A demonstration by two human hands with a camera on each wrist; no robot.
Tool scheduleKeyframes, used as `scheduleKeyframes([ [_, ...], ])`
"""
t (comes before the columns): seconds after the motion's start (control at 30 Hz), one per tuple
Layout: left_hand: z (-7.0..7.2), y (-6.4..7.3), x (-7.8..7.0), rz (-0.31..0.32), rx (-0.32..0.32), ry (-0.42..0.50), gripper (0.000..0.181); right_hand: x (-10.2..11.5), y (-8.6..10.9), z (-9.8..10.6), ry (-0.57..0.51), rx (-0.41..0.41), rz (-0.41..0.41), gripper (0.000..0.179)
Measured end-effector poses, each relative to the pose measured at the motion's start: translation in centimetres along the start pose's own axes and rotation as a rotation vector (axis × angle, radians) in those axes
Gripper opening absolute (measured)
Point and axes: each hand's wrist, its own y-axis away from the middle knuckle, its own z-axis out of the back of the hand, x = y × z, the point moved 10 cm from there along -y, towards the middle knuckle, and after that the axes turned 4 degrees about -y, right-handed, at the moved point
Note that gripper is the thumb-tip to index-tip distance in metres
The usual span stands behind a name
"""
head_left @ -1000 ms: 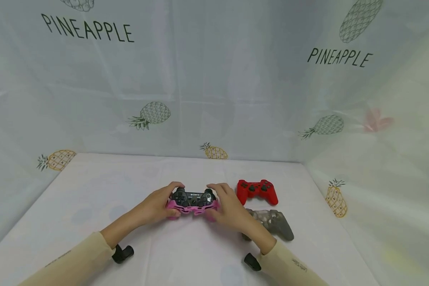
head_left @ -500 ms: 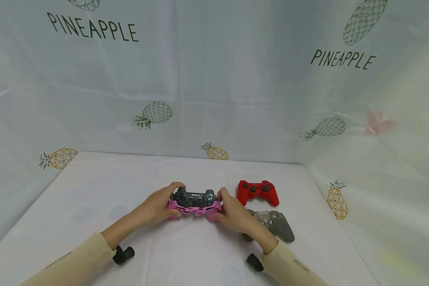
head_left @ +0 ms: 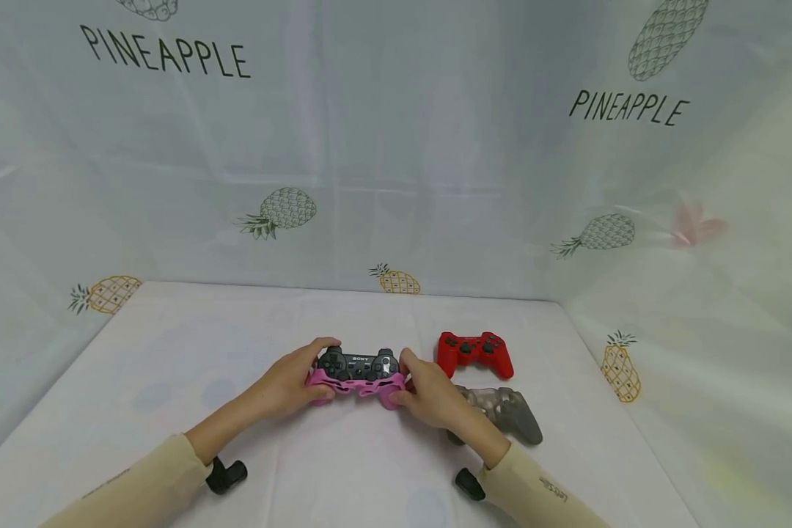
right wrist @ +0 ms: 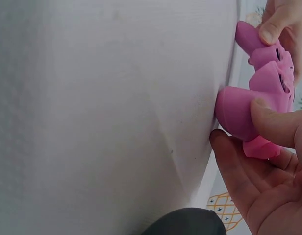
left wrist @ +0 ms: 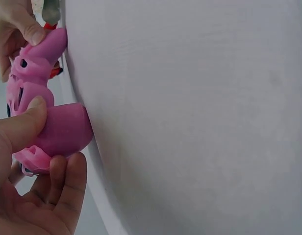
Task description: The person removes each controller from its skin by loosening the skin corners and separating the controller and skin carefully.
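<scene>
A black Sony game controller (head_left: 358,365) sits partly inside a pink silicone cover (head_left: 350,386), which wraps its handles and lower edge. My left hand (head_left: 293,381) grips the left end, thumb on the pink handle and index finger over the top shoulder. At the right end, my right hand (head_left: 433,392) pinches the pink handle between thumb and fingers. In the left wrist view the covered handle (left wrist: 67,128) touches the white cloth. From the right wrist, the other pink handle (right wrist: 235,112) also meets the cloth, with fingers curled below it. The controller's underside is hidden.
A red game controller (head_left: 475,354) lies behind my right hand. Under my right forearm is a grey translucent controller (head_left: 508,412), partly hidden by it. White cloth (head_left: 343,469) covers the table, and a pineapple-print curtain (head_left: 435,147) rises at its back and sides.
My right index finger has come off the controller's top right shoulder and moved down to its right side. The left hand's grip looks the same.
</scene>
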Motion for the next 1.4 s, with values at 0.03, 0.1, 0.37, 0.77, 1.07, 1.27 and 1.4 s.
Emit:
scheduleKeyframes([
  [0.03, 0.0, 0.1, 0.0, -0.007, -0.008, -0.002, 0.085, 0.0, 0.0, 0.0, -0.003, -0.002, -0.001, 0.037],
  [0.1, -0.1, 0.2, 0.0, -0.021, -0.019, 0.0, 0.085, 0.0, 0.0, 0.0, -0.005, -0.003, -0.006, 0.037],
  [0.37, 0.1, 0.3, 0.1, -0.04, -0.044, 0.029, 0.084, -0.7, 0.2, 0.0, -0.106, 0.031, -0.07, 0.037],
  [0.77, 1.2, 1.1, 0.4, 0.08, -0.085, 0.236, 0.066, -0.7, 0.4, 1.2, -0.262, -0.024, -0.076, 0.044],
  [1.07, 1.5, 2.0, 0.4, 0.097, -0.097, 0.258, 0.048, -0.6, 0.6, 1.3, -0.372, -0.049, -0.12, 0.065],
  [1.27, 1.4, 2.4, 1.2, 0.141, -0.099, 0.33, 0.055, -0.2, 0.6, 1.1, -0.407, -0.067, -0.1, 0.078],
  [1.4, 1.0, 2.8, 1.6, 0.185, -0.074, 0.385, 0.076, -0.8, 0.8, 0.6, -0.431, -0.058, -0.153, 0.07],
])
